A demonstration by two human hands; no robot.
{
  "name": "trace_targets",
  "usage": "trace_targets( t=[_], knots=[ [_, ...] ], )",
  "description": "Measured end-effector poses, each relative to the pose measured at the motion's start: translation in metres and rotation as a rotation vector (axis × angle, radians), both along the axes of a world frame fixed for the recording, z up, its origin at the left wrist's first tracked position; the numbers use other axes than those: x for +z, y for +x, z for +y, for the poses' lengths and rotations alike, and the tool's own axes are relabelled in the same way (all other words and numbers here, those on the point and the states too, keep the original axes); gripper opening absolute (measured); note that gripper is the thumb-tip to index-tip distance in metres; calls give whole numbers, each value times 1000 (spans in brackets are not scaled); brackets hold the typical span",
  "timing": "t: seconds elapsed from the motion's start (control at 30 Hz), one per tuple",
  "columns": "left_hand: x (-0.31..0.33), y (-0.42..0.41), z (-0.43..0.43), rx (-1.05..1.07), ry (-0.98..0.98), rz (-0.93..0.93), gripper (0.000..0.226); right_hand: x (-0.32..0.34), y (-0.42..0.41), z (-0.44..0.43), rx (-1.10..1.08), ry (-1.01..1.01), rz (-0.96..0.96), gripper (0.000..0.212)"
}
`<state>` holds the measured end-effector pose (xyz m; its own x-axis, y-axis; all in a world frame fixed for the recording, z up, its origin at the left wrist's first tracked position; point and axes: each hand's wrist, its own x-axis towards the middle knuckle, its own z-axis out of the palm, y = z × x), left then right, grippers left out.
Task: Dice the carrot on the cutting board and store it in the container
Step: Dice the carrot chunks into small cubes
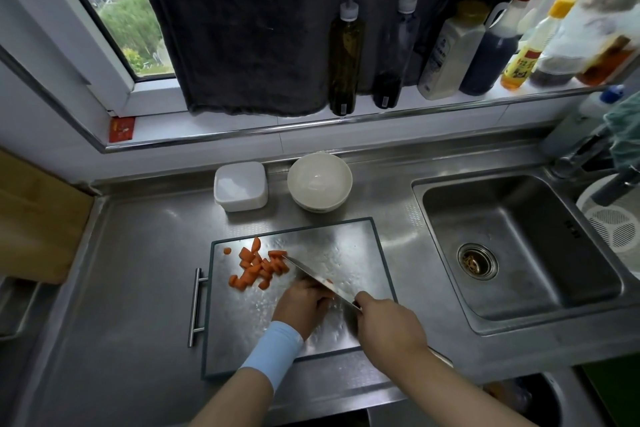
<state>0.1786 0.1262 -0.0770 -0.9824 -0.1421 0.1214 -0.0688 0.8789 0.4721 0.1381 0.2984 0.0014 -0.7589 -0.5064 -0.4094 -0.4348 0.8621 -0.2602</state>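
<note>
Cutting board (346, 253): a flat rectangle of dimpled, shiny metal with a dark rim and a bar handle (195, 307) on its left edge; it lies on the counter in front of the person.
Carrot pieces (258, 269): bright orange chunks, mostly half-rounds and short wedges, in a loose heap on the far left part of the board; one small round lies apart at the upper left.
Knife (311, 276): a broad steel blade with a smooth, reflective face, set diagonally with its tip touching the right side of the heap.
Right hand (389, 326): fingers wrapped round the dark knife handle at the blade's near end.
Left hand (303, 303): knuckles up and fingers curled down on the board, tucked against the blade; a sliver of orange shows by the fingertips, but whether it grips anything I cannot tell.
Wristband (272, 350): pale blue soft fabric round the left wrist.
Container (240, 185): a white plastic box, square with rounded corners, lid on, behind the board.
Bowl (319, 180): round, glossy, cream, just right of the container.
Counter (138, 270): brushed stainless steel.
Sink (519, 246): a deep steel basin with a round drain, to the right.
</note>
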Motion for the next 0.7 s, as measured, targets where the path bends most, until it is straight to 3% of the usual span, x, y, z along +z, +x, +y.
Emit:
trace_targets(
  t=[0.47,0.7],
  knots=[
    [-14,1,-4,28,23,-61,18,8,0,2,-16,38,-63,25],
    [-19,0,-9,-6,102,-40,15,-12,-16,-7,-64,6,-172,10]
  ],
)
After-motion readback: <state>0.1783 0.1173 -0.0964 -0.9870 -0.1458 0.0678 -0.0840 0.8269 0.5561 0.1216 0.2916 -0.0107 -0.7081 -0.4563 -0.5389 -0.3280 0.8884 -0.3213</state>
